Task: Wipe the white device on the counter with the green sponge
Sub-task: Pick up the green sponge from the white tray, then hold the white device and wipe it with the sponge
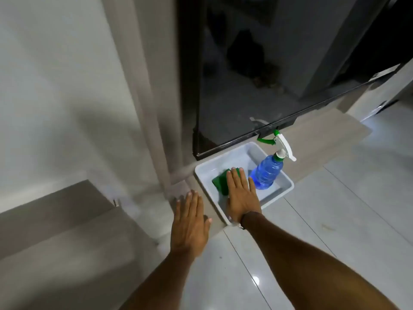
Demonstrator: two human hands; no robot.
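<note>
Your left hand hovered flat, fingers spread and holding nothing, at nine o'clock of the grey tray. Your right hand lay flat on the green sponge inside it, fingers extended, the blue spray bottle at three o'clock.

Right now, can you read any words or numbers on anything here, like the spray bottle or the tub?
No text can be read anywhere in this view.
Blue spray bottle: no label or lettering shows.
Grey tub: plain, no markings.
Green sponge: plain; the right hand covers part of it.
Dark glass door: only blurry reflections.
</note>
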